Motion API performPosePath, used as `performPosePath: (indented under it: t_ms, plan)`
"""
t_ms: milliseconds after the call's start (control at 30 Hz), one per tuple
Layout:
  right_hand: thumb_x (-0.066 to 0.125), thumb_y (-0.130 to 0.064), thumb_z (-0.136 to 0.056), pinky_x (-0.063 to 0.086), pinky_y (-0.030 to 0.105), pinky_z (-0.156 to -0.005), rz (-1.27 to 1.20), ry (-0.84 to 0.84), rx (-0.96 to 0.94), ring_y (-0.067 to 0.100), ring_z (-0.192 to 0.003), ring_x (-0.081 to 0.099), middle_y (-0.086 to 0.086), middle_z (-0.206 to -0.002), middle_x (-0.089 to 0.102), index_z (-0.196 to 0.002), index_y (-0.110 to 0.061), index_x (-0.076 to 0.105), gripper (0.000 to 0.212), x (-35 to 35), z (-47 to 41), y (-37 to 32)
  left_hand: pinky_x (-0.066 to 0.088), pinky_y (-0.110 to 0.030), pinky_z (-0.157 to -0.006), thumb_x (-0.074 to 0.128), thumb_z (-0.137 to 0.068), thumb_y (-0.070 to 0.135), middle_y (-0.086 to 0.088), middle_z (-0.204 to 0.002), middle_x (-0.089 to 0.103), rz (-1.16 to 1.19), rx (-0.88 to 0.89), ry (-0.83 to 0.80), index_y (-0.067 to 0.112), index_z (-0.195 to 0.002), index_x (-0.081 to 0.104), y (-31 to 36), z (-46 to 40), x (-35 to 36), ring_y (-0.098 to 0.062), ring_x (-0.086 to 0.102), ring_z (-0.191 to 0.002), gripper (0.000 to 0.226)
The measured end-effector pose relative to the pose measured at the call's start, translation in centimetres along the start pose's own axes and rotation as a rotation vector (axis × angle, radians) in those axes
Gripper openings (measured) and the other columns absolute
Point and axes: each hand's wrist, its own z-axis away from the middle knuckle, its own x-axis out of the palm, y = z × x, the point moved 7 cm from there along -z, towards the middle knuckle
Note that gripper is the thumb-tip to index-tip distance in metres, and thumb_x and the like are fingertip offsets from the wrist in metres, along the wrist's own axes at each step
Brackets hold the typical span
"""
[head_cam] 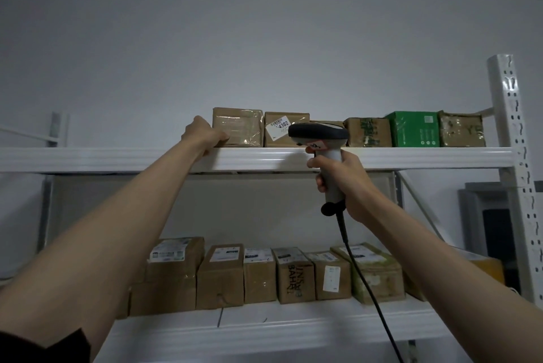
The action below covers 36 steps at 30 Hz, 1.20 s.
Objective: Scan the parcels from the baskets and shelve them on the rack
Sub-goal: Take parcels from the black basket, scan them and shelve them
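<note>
the parcel (pixel 238 127) sits at the left end of the row on the rack's (pixel 258 158) top shelf, long axis lying 9-to-3 along the shelf edge, taped face toward the camera. just at its 3 o'clock stands a labelled box (pixel 283 129), then more boxes. a lower shelf (pixel 293 324) carries another row of boxes. a pale wall (pixel 235 39) is behind. the left hand (pixel 202 134) presses the parcel's left end, fingers curled against it. the right hand (pixel 338 183) grips the scanner (pixel 321 139) handle, its head pointing toward 9 o'clock, the cable (pixel 364 280) hanging toward 6.
</note>
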Motion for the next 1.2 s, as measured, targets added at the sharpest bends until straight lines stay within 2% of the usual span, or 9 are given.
performPosePath:
  t_ms: [100, 233, 300, 433, 500, 633, 800, 933, 1200]
  plan:
    - [0.067, -0.007, -0.091, 0.046, 0.021, -0.047, 0.000, -0.004, 0.002, 0.008, -0.049, 0.051, 0.006, -0.071, 0.057, -0.103, -0.012, 0.063, 0.014, 0.4, 0.4, 0.0, 0.055, -0.038, -0.078, 0.069, -0.087, 0.020, -0.009, -0.119, 0.054, -0.099, 0.010, 0.006, 0.010, -0.136, 0.047, 0.0, 0.6, 0.2, -0.030, 0.057, -0.102, 0.055]
    - [0.066, -0.007, -0.091, 0.045, 0.020, -0.046, 0.023, -0.020, 0.023, 0.007, -0.048, 0.051, 0.006, -0.072, 0.057, -0.102, -0.013, 0.062, 0.013, 0.6, 1.3, 0.2, 0.052, -0.038, -0.088, 0.068, -0.085, 0.019, -0.013, -0.138, 0.051, -0.094, 0.085, 0.086, 0.016, -0.148, 0.036, 0.0, 1.9, 0.0, -0.035, 0.056, -0.119, 0.070]
    - [0.066, -0.007, -0.092, 0.046, 0.020, -0.047, 0.040, -0.025, 0.038, 0.007, -0.049, 0.052, 0.006, -0.073, 0.058, -0.107, -0.011, 0.063, 0.016, 0.5, 1.8, 0.2, 0.052, -0.044, -0.093, 0.071, -0.084, 0.023, -0.010, -0.137, 0.045, 0.010, 0.139, 0.160, 0.018, -0.139, 0.041, 0.1, 3.1, -0.5, -0.034, 0.055, -0.116, 0.063]
    - [0.066, -0.006, -0.091, 0.046, 0.022, -0.048, 0.030, -0.020, 0.060, 0.008, -0.051, 0.052, 0.005, -0.076, 0.059, -0.105, -0.012, 0.064, 0.016, -0.2, 2.9, 0.4, 0.044, -0.034, -0.084, 0.067, -0.087, 0.028, -0.006, -0.121, 0.052, 0.112, 0.260, 0.224, 0.018, -0.110, 0.053, 0.8, 7.2, -0.2, -0.023, 0.057, -0.098, 0.029]
    - [0.067, -0.006, -0.090, 0.046, 0.024, -0.049, 0.037, -0.017, 0.082, 0.010, -0.052, 0.052, 0.006, -0.077, 0.059, -0.109, -0.008, 0.064, 0.020, -0.8, 3.9, 0.7, 0.048, -0.035, -0.082, 0.069, -0.085, 0.022, -0.005, -0.109, 0.060, 0.108, 0.302, 0.117, 0.016, -0.104, 0.058, 1.0, 9.4, 1.7, -0.021, 0.058, -0.093, 0.022]
    - [0.066, -0.005, -0.089, 0.045, 0.026, -0.048, 0.068, 0.000, 0.131, 0.011, -0.053, 0.052, 0.007, -0.080, 0.059, -0.113, -0.005, 0.064, 0.024, -3.0, 6.5, 1.3, 0.042, -0.023, -0.061, 0.071, -0.086, 0.017, 0.002, -0.085, 0.062, 0.120, 0.326, -0.072, 0.016, -0.097, 0.063, 1.1, 13.8, 6.2, -0.008, 0.056, -0.074, 0.013]
    - [0.066, -0.003, -0.089, 0.046, 0.027, -0.049, 0.069, 0.046, 0.230, 0.013, -0.055, 0.053, 0.009, -0.091, 0.063, -0.114, -0.006, 0.065, 0.025, -8.4, 11.3, 2.2, 0.039, -0.023, -0.051, 0.066, -0.092, 0.012, 0.003, -0.076, 0.055, 0.081, 0.332, -0.358, 0.018, -0.088, 0.059, 1.6, 20.3, 13.5, -0.012, 0.051, -0.066, 0.010]
    - [0.066, -0.001, -0.089, 0.048, 0.025, -0.049, 0.034, 0.111, 0.369, 0.012, -0.052, 0.054, 0.006, -0.079, 0.061, -0.118, -0.001, 0.062, 0.029, -14.3, 17.3, 3.2, 0.039, -0.012, -0.040, 0.063, -0.096, 0.011, -0.004, -0.075, 0.057, 0.058, 0.325, -0.571, 0.012, -0.099, 0.062, 1.9, 27.8, 19.4, -0.008, 0.053, -0.055, 0.003]
    - [0.065, -0.005, -0.091, 0.045, 0.024, -0.049, 0.103, 0.370, 0.592, 0.012, -0.050, 0.051, 0.006, -0.074, 0.065, -0.100, -0.005, 0.060, 0.011, -27.3, 33.0, 5.8, 0.047, -0.029, -0.061, 0.062, -0.097, 0.028, 0.001, -0.095, 0.069, 0.067, 0.372, -1.051, 0.025, -0.096, 0.064, 3.9, 46.2, 30.3, -0.016, 0.064, -0.080, 0.004]
